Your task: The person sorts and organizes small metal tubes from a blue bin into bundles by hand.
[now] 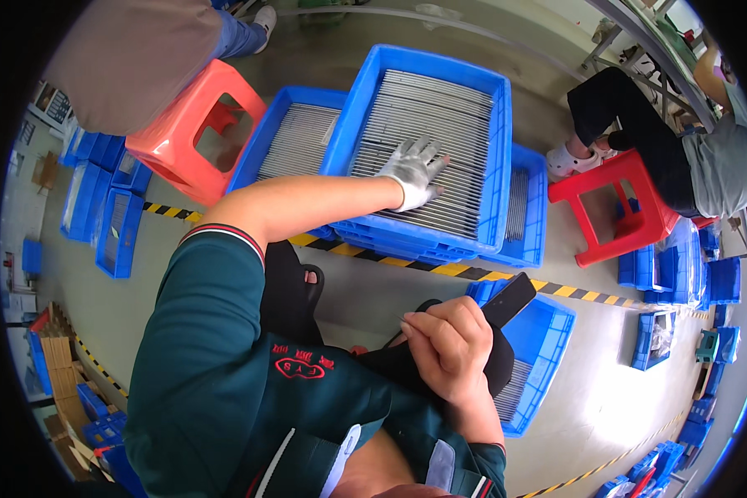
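My left hand (415,172), in a grey-white work glove, lies flat with its fingers spread on rows of thin metal rods (427,104). These rods fill a blue crate (500,166) at the top of a stack in front of me. My bare right hand (456,342) is raised near my right knee, fingers curled and thumb pressed to the forefinger. Something small and dark shows at the pinch, too small to name. Just beyond that hand is a flat black object (510,300), phone-like in shape; I cannot tell whether the hand holds it.
Another blue crate of rods (295,137) stands left of the stack, and a lower blue crate (548,332) sits by my right knee. Black-and-yellow tape (465,271) crosses the floor. People sit on a left red stool (199,133) and a right red stool (614,207).
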Action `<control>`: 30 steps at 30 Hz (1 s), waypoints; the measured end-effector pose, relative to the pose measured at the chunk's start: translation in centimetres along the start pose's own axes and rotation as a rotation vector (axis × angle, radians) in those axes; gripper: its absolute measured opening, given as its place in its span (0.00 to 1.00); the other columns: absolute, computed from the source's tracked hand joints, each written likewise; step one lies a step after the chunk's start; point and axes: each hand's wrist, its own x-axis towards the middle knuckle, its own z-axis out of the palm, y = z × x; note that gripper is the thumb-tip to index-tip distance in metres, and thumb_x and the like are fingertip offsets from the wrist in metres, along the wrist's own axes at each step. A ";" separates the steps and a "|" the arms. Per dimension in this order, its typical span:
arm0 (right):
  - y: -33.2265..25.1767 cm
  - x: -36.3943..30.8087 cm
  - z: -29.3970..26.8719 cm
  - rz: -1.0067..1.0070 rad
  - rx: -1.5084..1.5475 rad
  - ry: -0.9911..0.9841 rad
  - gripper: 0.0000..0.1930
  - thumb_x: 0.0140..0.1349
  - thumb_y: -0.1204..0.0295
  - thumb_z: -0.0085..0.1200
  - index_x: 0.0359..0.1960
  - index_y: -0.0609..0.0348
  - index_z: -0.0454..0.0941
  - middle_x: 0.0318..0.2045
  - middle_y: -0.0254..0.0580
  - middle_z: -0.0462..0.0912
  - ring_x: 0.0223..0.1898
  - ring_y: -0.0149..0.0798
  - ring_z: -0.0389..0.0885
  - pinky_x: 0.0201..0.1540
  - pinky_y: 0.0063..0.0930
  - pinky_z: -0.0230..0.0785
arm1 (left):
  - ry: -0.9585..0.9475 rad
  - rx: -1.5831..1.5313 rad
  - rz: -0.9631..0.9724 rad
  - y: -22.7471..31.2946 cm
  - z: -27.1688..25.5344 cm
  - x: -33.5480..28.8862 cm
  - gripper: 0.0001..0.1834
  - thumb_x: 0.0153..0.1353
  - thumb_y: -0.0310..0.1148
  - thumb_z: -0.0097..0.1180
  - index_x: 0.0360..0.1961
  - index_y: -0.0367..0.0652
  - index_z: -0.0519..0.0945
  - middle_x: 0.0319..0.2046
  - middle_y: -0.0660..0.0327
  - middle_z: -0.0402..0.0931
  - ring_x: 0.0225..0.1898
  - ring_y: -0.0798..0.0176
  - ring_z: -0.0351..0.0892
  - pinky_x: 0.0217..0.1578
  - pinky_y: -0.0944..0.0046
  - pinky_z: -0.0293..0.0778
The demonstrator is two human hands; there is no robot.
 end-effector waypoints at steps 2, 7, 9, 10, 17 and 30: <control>0.1 0.3 0.3 -0.005 0.001 -0.020 0.10 0.42 0.82 0.64 0.29 0.61 0.80 0.24 0.39 0.76 0.25 0.41 0.74 0.25 0.31 0.66 | -0.001 -0.015 -0.011 -0.3 0.0 0.2 0.36 0.67 0.56 0.35 0.71 0.50 0.48 0.72 0.55 0.39 0.73 0.54 0.32 0.71 0.51 0.34; 0.1 0.5 1.0 0.028 -0.080 -0.001 0.09 0.43 0.82 0.64 0.28 0.60 0.80 0.24 0.40 0.76 0.25 0.42 0.74 0.26 0.31 0.67 | 0.086 -0.080 0.002 -0.6 -0.6 1.8 0.35 0.67 0.58 0.32 0.71 0.54 0.49 0.72 0.56 0.38 0.74 0.54 0.32 0.70 0.49 0.32; 0.0 0.7 1.4 0.021 -0.089 -0.024 0.08 0.44 0.82 0.63 0.28 0.60 0.80 0.24 0.40 0.77 0.25 0.42 0.74 0.27 0.31 0.67 | 0.101 -0.102 -0.032 -1.0 -0.6 2.7 0.35 0.67 0.57 0.32 0.71 0.56 0.50 0.72 0.56 0.39 0.73 0.53 0.32 0.70 0.49 0.33; 0.1 0.7 1.7 0.039 -0.102 -0.016 0.08 0.44 0.82 0.64 0.28 0.60 0.81 0.25 0.40 0.77 0.25 0.42 0.74 0.27 0.31 0.67 | 0.102 -0.112 -0.037 -1.1 -0.8 3.0 0.34 0.67 0.57 0.32 0.71 0.57 0.51 0.72 0.56 0.39 0.73 0.53 0.33 0.70 0.49 0.34; 0.5 1.1 3.8 0.158 -0.112 -0.076 0.06 0.46 0.83 0.63 0.27 0.63 0.81 0.26 0.42 0.78 0.28 0.41 0.76 0.32 0.29 0.67 | 0.329 -0.328 0.040 -3.7 -5.2 3.0 0.26 0.65 0.47 0.49 0.62 0.54 0.69 0.68 0.58 0.54 0.70 0.53 0.49 0.68 0.55 0.50; 1.7 1.9 4.7 0.270 -0.073 -0.257 0.05 0.47 0.83 0.62 0.26 0.65 0.80 0.25 0.42 0.77 0.29 0.38 0.75 0.33 0.26 0.67 | 0.244 -0.385 -0.531 -29.1 2.6 -11.8 0.25 0.60 0.36 0.50 0.60 0.48 0.70 0.60 0.57 0.69 0.59 0.53 0.69 0.60 0.61 0.65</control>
